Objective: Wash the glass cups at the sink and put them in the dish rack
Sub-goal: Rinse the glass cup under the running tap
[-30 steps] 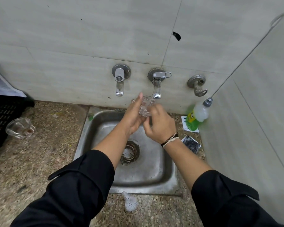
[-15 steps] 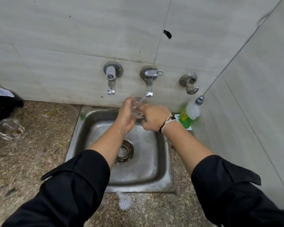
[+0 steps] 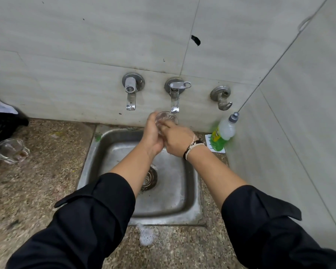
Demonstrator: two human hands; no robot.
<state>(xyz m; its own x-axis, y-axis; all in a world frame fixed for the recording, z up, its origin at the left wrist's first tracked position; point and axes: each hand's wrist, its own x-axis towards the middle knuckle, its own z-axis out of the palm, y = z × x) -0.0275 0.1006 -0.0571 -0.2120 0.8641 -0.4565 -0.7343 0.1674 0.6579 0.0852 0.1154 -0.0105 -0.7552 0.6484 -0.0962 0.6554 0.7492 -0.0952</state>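
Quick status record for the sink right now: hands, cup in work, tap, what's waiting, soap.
left hand: grips the glass cup from its left side
right hand: on the cup, fingers reaching into it
cup position: over the sink, just under the middle tap
water flow: cannot tell
waiting: second glass cup on the counter, left, beside the black rack
soap: green bottle in the right corner
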